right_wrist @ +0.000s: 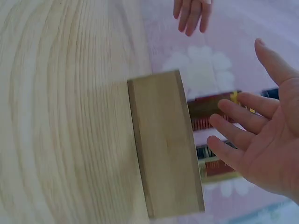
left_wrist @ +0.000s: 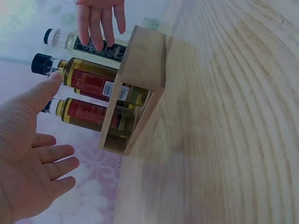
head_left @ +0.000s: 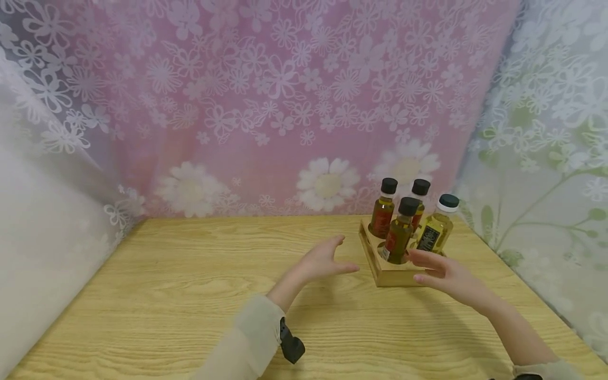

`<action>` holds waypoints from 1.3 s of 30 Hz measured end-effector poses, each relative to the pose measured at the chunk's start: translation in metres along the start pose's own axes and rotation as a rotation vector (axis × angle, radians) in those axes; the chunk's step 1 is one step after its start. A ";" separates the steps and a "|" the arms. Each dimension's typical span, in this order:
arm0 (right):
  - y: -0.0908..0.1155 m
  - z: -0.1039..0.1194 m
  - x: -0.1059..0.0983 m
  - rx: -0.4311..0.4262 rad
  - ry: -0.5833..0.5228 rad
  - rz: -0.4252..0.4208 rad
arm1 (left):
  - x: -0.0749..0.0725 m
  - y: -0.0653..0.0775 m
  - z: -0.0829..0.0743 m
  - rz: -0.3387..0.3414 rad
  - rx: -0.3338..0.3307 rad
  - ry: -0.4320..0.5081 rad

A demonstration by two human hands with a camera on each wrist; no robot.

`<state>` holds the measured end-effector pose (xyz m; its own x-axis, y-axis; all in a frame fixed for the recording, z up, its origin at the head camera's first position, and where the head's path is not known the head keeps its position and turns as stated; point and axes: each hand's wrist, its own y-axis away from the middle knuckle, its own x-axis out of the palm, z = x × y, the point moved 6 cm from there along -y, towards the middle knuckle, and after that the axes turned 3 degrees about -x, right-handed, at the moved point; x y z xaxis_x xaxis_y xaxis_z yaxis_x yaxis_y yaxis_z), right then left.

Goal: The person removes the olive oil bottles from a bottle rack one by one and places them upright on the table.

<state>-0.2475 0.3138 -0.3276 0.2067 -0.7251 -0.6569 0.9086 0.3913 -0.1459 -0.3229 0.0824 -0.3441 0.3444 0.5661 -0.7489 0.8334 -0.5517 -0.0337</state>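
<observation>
A wooden rack stands on the table at the right, holding several oil bottles upright in round holes. Three have black caps: the front dark bottle, the back-left bottle and a partly hidden one behind. At the right is a paler yellow oil bottle with a green-black cap and a black label. My left hand hovers left of the rack, thumb and fingers spread, holding nothing. Close to the rack's front right, my right hand is held with extended fingers, gripping nothing; contact cannot be told from the head view.
The light wood-grain table stretches far to the left of the rack. A pink flowered curtain hangs along its back edge. White patterned curtains stand on the left side and right side.
</observation>
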 end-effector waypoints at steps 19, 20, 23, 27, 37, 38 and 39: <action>0.024 -0.086 -0.062 0.148 0.144 -0.097 | 0.042 -0.039 -0.006 0.026 -0.079 0.196; 0.022 -0.089 -0.060 0.150 0.158 -0.077 | 0.045 -0.041 -0.007 0.029 -0.086 0.201; 0.016 -0.099 -0.055 0.167 0.168 -0.018 | 0.052 -0.044 -0.007 0.039 -0.100 0.226; 0.009 -0.109 -0.051 0.181 0.140 0.023 | 0.059 -0.048 -0.006 0.040 -0.109 0.255; -0.003 -0.112 -0.046 0.183 0.129 0.029 | 0.070 -0.054 -0.004 0.011 -0.135 0.264; -0.005 -0.111 -0.046 0.180 0.133 0.029 | 0.070 -0.054 -0.005 0.012 -0.131 0.265; -0.007 -0.111 -0.046 0.183 0.133 0.029 | 0.069 -0.055 -0.006 0.016 -0.128 0.261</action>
<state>-0.3030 0.4071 -0.3786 0.1954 -0.6288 -0.7526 0.9561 0.2930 0.0035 -0.3420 0.1553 -0.3906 0.4435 0.7055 -0.5528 0.8690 -0.4895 0.0725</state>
